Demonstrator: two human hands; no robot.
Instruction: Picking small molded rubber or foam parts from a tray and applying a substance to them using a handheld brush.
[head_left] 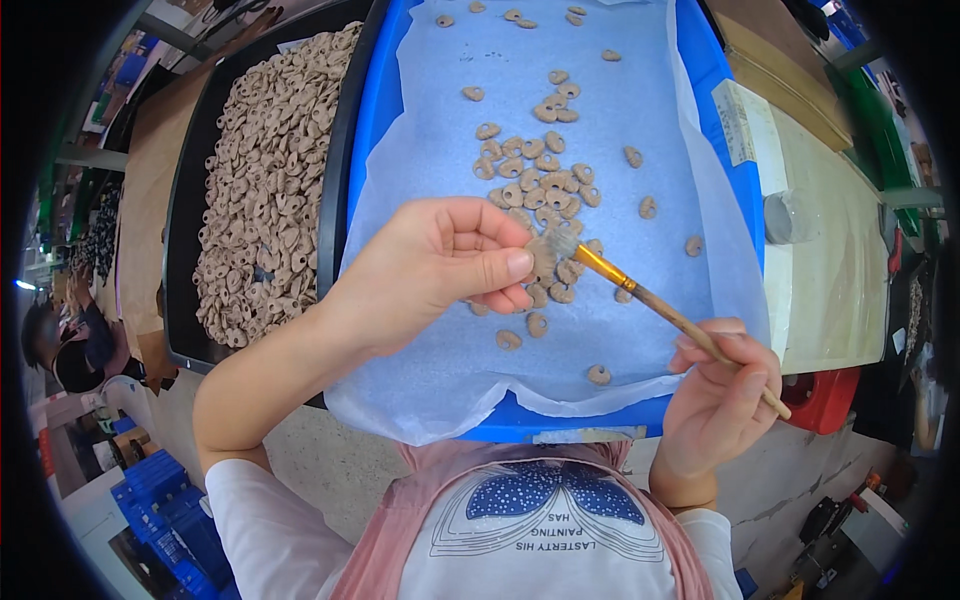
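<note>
Between the thumb and fingers of my left hand (430, 262) is a small brown piece with a hole (543, 258), apparently clay-like. My right hand (725, 395) grips a paintbrush (672, 312) near the end of its wooden handle. The brush's pale bristles meet the held piece, partly covering it. Beneath both hands, white paper (415, 350) lines a blue tray (585, 420). Many similar brown pieces (538, 150) lie loosely on the paper, clustered in the middle and scattered toward the far end and the right.
Left of the blue tray stands a black tray (325, 230) heaped with brown pieces (265, 170). A pale work surface (835, 270) on the right holds a greyish round object (790, 217). Below it is a red object (828, 400). Blue crates (170, 515) and another person (80, 345) are at the far left.
</note>
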